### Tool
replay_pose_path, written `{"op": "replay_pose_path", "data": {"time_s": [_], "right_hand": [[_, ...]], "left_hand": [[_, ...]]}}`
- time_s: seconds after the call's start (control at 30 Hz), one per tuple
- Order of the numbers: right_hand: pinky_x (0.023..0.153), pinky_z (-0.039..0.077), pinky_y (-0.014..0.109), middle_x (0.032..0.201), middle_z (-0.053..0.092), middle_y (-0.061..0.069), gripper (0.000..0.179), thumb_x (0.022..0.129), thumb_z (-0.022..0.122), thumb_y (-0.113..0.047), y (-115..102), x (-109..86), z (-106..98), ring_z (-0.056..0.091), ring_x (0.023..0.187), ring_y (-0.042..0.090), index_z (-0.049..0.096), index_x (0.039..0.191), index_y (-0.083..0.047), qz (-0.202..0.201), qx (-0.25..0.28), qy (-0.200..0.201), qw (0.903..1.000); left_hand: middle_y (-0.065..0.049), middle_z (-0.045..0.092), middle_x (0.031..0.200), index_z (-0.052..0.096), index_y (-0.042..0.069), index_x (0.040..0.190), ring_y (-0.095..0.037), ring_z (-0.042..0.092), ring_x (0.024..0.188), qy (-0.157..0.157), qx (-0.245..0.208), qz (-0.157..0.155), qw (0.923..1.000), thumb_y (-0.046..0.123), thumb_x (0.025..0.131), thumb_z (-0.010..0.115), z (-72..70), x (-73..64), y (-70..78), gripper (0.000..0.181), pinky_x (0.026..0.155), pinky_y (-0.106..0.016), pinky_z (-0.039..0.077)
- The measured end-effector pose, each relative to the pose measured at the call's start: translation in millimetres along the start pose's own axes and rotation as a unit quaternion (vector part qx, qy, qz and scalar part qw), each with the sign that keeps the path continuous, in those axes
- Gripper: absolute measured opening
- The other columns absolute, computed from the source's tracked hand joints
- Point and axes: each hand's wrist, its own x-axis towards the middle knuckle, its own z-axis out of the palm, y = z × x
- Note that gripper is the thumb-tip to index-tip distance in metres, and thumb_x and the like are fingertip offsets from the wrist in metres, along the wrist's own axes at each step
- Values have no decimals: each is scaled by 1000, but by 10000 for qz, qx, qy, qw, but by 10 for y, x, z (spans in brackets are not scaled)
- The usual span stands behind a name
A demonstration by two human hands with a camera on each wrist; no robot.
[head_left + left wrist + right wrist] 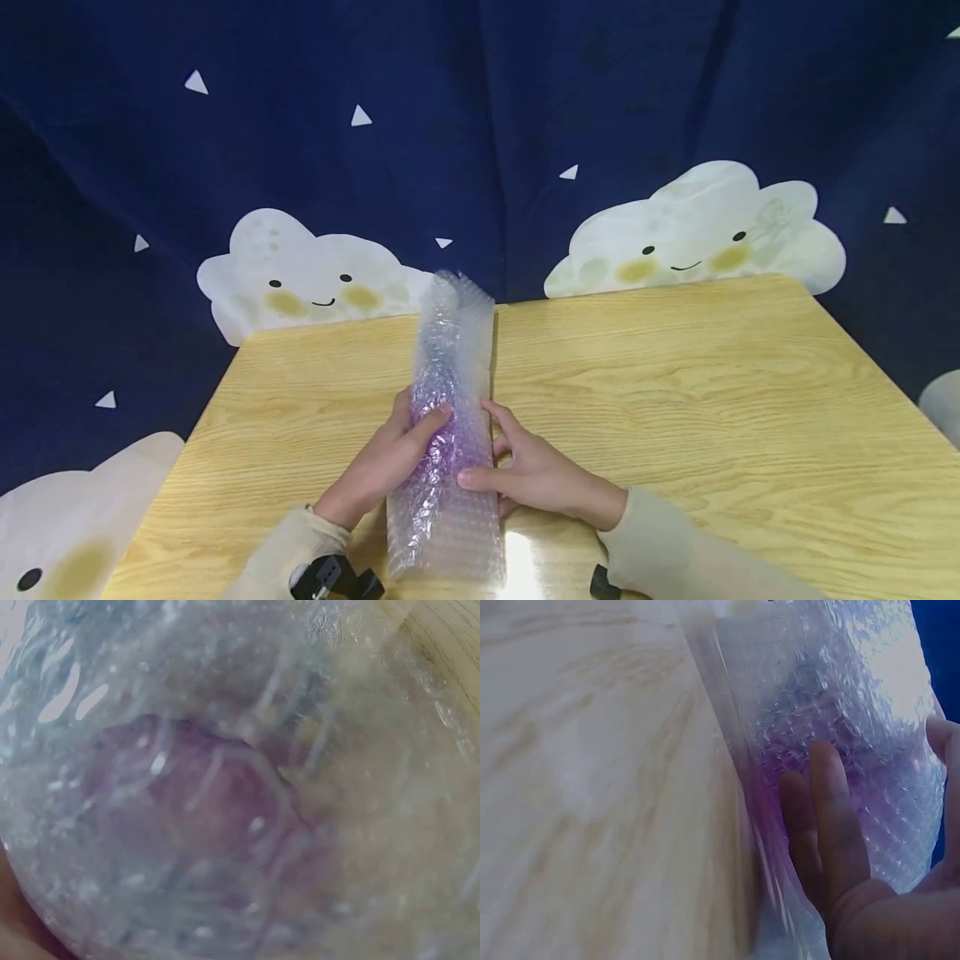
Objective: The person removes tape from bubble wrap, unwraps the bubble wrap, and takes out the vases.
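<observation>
A long bundle of clear bubble wrap [453,508] stretches lengthwise over the table in the head view. Something purple [447,446] shows blurred through its layers, and I cannot tell what it is. My left hand [386,458] grips the bundle's left side, thumb on top and fingers mostly hidden beneath. On the right side my right hand [536,475] holds the wrap, its thumb on the upper face and its fingers along the edge. Bubble wrap [187,885] fills the left wrist view. In the right wrist view, fingers [836,817] lie against the bubble wrap [885,780].
The wooden table [675,392] extends to both sides of the bundle. Behind it hangs a dark blue curtain [480,125] with smiling clouds and white triangles. The bundle's far end overlaps the table's back edge in the head view.
</observation>
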Motion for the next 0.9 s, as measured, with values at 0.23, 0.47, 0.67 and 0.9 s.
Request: {"op": "replay_pose_path", "data": {"time_s": [0.23,0.47,0.67,0.9], "right_hand": [[62,65,43,121,62,18,98,93,75,-46,29,-61,-55,70,67,22,12,166,-30,6,78,124,9999],[59,65,42,110,69,12,85,98,66,-53,36,-114,-137,69,63,22,18,163,-28,38,-141,380,9992],[59,65,41,103,72,11,85,97,69,-47,29,-181,-230,68,59,21,21,161,-19,-53,-283,370,9989],[59,64,40,104,75,10,83,98,68,-45,21,-252,-328,69,60,22,22,160,-13,-148,-568,328,9977]], "left_hand": [[-27,42,159,10,18,166,-41,64,126,1,1,18,10000,57,100,57,98,12,33,89,95,-56,61],[-28,44,157,11,19,165,-36,69,115,-75,-86,98,9999,55,100,58,201,21,74,88,87,-53,64],[-28,44,157,11,20,165,-37,70,114,-176,-183,157,9996,54,101,58,284,11,106,87,84,-53,65],[-29,38,161,7,16,166,-43,64,125,-260,45,177,9995,61,100,54,362,13,128,93,92,-57,62]]}}
